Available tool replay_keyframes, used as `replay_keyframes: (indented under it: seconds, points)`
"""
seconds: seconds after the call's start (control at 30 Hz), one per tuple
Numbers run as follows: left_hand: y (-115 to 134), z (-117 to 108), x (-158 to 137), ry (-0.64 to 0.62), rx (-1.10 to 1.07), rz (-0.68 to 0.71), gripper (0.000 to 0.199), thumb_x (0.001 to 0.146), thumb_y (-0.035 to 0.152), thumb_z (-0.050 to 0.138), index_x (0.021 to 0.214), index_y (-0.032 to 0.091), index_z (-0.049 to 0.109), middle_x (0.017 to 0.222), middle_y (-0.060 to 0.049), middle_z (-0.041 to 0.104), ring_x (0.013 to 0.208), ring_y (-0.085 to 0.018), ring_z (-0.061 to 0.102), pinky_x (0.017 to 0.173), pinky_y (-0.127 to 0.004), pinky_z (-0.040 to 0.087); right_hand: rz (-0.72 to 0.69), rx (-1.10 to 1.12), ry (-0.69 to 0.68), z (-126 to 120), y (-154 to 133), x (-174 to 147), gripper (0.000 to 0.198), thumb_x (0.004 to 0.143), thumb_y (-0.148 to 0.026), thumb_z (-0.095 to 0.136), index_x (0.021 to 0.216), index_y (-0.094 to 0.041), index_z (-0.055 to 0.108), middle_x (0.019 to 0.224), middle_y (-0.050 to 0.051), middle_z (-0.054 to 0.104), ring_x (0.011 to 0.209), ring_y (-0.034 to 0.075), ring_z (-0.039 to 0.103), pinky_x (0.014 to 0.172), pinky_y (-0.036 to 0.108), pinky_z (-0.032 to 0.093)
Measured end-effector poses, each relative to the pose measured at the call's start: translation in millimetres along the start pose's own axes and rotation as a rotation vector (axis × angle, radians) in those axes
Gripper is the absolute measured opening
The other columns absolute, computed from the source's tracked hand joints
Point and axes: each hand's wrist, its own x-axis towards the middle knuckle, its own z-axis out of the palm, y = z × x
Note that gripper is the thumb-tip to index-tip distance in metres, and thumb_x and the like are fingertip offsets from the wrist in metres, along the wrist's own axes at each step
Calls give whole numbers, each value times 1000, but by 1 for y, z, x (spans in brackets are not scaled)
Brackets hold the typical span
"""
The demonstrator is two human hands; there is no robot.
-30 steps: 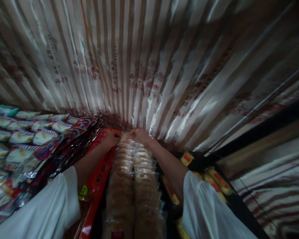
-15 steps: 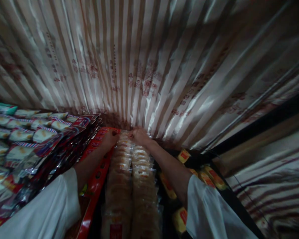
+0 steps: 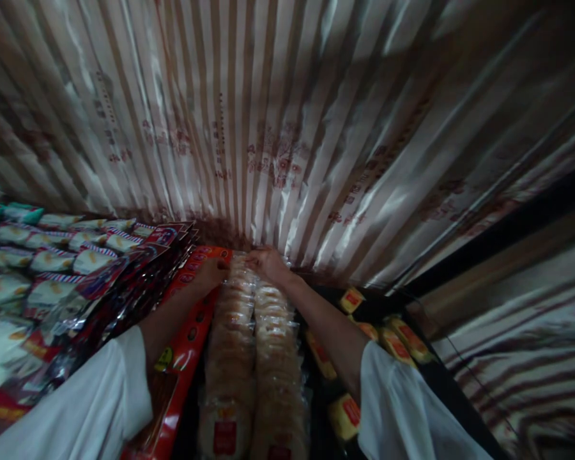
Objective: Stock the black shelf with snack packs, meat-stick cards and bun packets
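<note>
Two long rows of clear-wrapped round flat pastries, the left row (image 3: 232, 358) and the right row (image 3: 276, 358), run away from me side by side. My left hand (image 3: 214, 273) is at the far end of the left row, its fingers curled in against the outer side of the wrappers. Across from it, my right hand (image 3: 268, 264) reaches over the far end of both rows, thumb and fingers pinched together at the wrapper tops. The dim light hides what exactly lies between the fingertips of either hand. Beneath my left forearm is a red printed package (image 3: 196, 326).
Stacked snack bags (image 3: 52, 291) fill the left side. Small yellow-and-red packets (image 3: 405, 338) lie on the dark surface (image 3: 441, 390) at right. A striped, printed plastic sheet (image 3: 278, 128) hangs behind the goods, with a dark bar (image 3: 498, 230) slanting at right.
The view has shifted slightly, so the goods at left sit a little further right. My left fingers have moved slightly down against the row; my right hand stays almost in place.
</note>
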Motion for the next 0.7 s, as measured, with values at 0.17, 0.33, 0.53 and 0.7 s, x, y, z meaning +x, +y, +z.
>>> replay_keyframes:
  seconds: [0.17, 0.33, 0.53, 0.7]
  points:
    - [2, 5, -1, 86, 39, -34, 5, 64, 15, 57, 64, 15, 62, 60, 1, 61, 63, -14, 56, 59, -23, 42, -54, 12, -31, -7, -2, -7, 16, 81, -33, 63, 78, -21, 72, 78, 2, 72, 78, 15, 62, 82, 26, 38]
    - [3, -1, -7, 94, 80, -60, 6, 64, 22, 62, 63, 17, 61, 59, 1, 61, 62, -14, 55, 57, -23, 40, 18, -35, -97, -4, -8, -10, 14, 82, -25, 60, 78, -20, 73, 78, 3, 73, 73, 15, 63, 75, 25, 39]
    - [12, -21, -22, -117, 111, -131, 28, 67, 38, 63, 52, 16, 59, 43, 2, 50, 44, -11, 44, 44, -23, 29, 36, -61, -86, -6, -14, -10, 15, 82, -25, 59, 79, -19, 73, 80, 5, 73, 75, 16, 64, 74, 25, 39]
    - [18, -19, -29, -199, 29, -82, 10, 62, 24, 63, 62, 15, 65, 51, 2, 56, 49, -11, 47, 46, -22, 32, 43, -26, -60, -7, -15, -13, 15, 82, -26, 61, 77, -19, 73, 77, 5, 72, 76, 16, 61, 76, 27, 38]
